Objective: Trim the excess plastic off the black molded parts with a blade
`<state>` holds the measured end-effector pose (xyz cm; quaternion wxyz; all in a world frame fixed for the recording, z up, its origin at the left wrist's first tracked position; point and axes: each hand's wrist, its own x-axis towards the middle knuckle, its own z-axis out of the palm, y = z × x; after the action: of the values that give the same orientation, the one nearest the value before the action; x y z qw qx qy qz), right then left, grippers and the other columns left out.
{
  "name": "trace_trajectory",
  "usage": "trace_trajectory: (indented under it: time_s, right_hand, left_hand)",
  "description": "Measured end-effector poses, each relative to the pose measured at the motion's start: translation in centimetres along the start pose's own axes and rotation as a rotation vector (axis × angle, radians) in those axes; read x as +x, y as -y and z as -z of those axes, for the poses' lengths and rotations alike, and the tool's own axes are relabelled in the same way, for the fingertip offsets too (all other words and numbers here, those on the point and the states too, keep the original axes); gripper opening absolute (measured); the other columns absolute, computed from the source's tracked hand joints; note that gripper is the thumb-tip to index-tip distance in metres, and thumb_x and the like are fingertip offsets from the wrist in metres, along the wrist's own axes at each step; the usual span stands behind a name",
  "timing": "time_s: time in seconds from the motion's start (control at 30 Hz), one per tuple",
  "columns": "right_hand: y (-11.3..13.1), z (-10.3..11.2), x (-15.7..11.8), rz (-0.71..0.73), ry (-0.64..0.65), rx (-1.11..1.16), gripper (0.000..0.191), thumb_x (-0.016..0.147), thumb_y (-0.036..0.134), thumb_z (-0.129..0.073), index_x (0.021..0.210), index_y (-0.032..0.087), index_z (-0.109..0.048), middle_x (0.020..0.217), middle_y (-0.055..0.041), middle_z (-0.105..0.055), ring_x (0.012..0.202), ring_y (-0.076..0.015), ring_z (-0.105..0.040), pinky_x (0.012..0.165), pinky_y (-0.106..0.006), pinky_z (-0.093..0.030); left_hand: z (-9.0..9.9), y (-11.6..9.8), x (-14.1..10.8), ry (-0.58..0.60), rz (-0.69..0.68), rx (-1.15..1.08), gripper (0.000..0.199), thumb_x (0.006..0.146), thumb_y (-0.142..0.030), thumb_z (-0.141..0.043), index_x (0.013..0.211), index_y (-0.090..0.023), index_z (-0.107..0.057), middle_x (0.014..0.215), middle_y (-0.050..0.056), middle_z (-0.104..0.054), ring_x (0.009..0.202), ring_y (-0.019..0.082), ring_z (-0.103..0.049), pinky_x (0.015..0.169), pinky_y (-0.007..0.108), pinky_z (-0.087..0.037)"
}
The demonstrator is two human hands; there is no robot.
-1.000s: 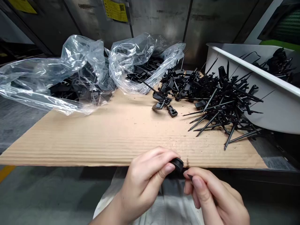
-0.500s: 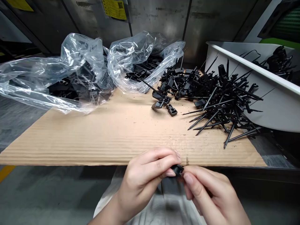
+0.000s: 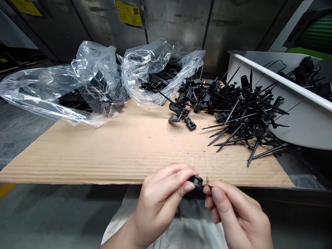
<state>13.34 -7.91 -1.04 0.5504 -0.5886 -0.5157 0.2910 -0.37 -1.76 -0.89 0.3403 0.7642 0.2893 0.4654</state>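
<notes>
My left hand [image 3: 166,197] pinches a small black rounded plastic part [image 3: 197,182] between thumb and fingers, just past the front edge of the cardboard. Close by on the right, my right hand [image 3: 233,207] is closed, thumb against forefinger, on a small thin dark piece [image 3: 209,187]. Most of that piece is hidden by the fingertips, so its kind cannot be made out. A narrow gap separates the right fingertips from the black part. A single black plastic piece [image 3: 190,123] lies on the cardboard farther back.
A heap of black plastic parts with long thin stems [image 3: 246,117] covers the right of the cardboard sheet [image 3: 116,152]. Two clear plastic bags [image 3: 95,58] of black parts sit at the back left. At the right stands a grey bin [image 3: 298,117] holding more parts.
My right hand has drawn slightly away to the right from the black part. The part in my left hand has turned and lifted a little, showing more of its rounded side.
</notes>
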Motion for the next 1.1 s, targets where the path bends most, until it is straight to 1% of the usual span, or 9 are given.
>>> trace_trajectory:
  time_s: [0.13, 0.3, 0.57, 0.7, 0.77, 0.87, 0.97, 1.03, 1.1]
  right_hand:
    - [-0.74, -0.23, 0.26, 0.124, 0.056, -0.059, 0.018, 0.087, 0.017, -0.046, 0.072, 0.023, -0.053, 0.058, 0.0059, -0.053, 0.043, -0.0044, -0.045, 0.042, -0.015, -0.036]
    - [-0.85, -0.36, 0.42, 0.166, 0.081, -0.062, 0.017, 0.087, 0.016, -0.045, 0.073, 0.023, -0.052, 0.057, 0.0058, -0.052, 0.042, -0.0043, -0.045, 0.042, -0.015, -0.037]
    - [-0.65, -0.49, 0.1, 0.023, 0.087, -0.02, 0.022, 0.087, 0.021, -0.045, 0.068, 0.02, -0.055, 0.054, 0.003, -0.051, 0.04, -0.006, -0.042, 0.038, -0.017, -0.035]
    - [-0.52, -0.31, 0.15, 0.005, 0.101, -0.029, 0.022, 0.087, 0.023, -0.045, 0.068, 0.02, -0.055, 0.055, 0.0024, -0.051, 0.041, -0.0062, -0.042, 0.039, -0.018, -0.035]
    - [-0.49, -0.27, 0.28, -0.018, 0.134, -0.01, 0.025, 0.088, 0.024, -0.044, 0.065, 0.02, -0.054, 0.054, 0.0026, -0.05, 0.041, -0.006, -0.042, 0.038, -0.018, -0.034]
    - [-0.46, -0.4, 0.4, -0.066, 0.242, 0.053, 0.027, 0.089, 0.027, -0.043, 0.065, 0.019, -0.054, 0.052, 0.004, -0.047, 0.039, -0.0048, -0.039, 0.037, -0.017, -0.032]
    - [-0.37, -0.54, 0.33, -0.061, 0.332, 0.084, 0.026, 0.088, 0.028, -0.044, 0.067, 0.019, -0.056, 0.053, 0.004, -0.048, 0.037, -0.004, -0.038, 0.035, -0.016, -0.031]
    - [-0.3, -0.38, 0.28, -0.03, 0.312, 0.066, 0.026, 0.087, 0.027, -0.044, 0.067, 0.019, -0.058, 0.054, 0.0033, -0.05, 0.038, -0.0046, -0.04, 0.035, -0.016, -0.033]
    - [-0.28, 0.05, 0.32, 0.031, 0.244, 0.01, 0.023, 0.087, 0.024, -0.045, 0.069, 0.02, -0.06, 0.053, 0.0033, -0.051, 0.038, -0.0055, -0.043, 0.036, -0.017, -0.036]
  left_hand:
    - [-0.05, 0.1, -0.16, -0.01, -0.006, -0.001, 0.018, 0.084, -0.005, -0.054, 0.097, -0.011, -0.065, 0.092, 0.007, -0.067, 0.089, 0.013, -0.063, 0.081, 0.014, -0.045]
    - [-0.06, 0.18, -0.26, -0.003, -0.014, 0.006, 0.017, 0.084, -0.006, -0.054, 0.097, -0.011, -0.065, 0.092, 0.007, -0.067, 0.088, 0.013, -0.063, 0.081, 0.015, -0.046]
    - [-0.09, -0.06, 0.09, -0.02, -0.007, 0.032, 0.018, 0.083, -0.007, -0.055, 0.095, -0.015, -0.065, 0.089, 0.007, -0.068, 0.083, 0.017, -0.065, 0.073, 0.02, -0.051]
    - [-0.1, -0.06, 0.16, -0.02, -0.007, 0.026, 0.018, 0.083, -0.007, -0.055, 0.095, -0.016, -0.065, 0.089, 0.007, -0.068, 0.083, 0.018, -0.065, 0.071, 0.022, -0.052]
    - [-0.1, -0.03, 0.13, -0.02, -0.008, 0.022, 0.018, 0.083, -0.007, -0.055, 0.095, -0.016, -0.065, 0.089, 0.007, -0.068, 0.083, 0.018, -0.065, 0.071, 0.022, -0.052]
    - [-0.12, -0.05, 0.1, -0.02, -0.001, 0.017, 0.019, 0.082, -0.005, -0.055, 0.094, -0.015, -0.066, 0.088, 0.007, -0.068, 0.082, 0.017, -0.065, 0.071, 0.021, -0.051]
    - [-0.15, -0.15, 0.13, -0.027, 0.009, 0.015, 0.019, 0.082, -0.006, -0.055, 0.094, -0.015, -0.067, 0.088, 0.007, -0.069, 0.082, 0.018, -0.065, 0.072, 0.021, -0.051]
    - [-0.15, -0.26, 0.18, -0.041, 0.02, 0.017, 0.019, 0.082, -0.006, -0.055, 0.095, -0.016, -0.067, 0.088, 0.006, -0.069, 0.081, 0.017, -0.065, 0.072, 0.02, -0.051]
    - [-0.1, -0.38, 0.25, -0.031, 0.034, 0.025, 0.018, 0.084, -0.007, -0.054, 0.094, -0.016, -0.066, 0.085, 0.005, -0.069, 0.079, 0.016, -0.065, 0.07, 0.019, -0.05]
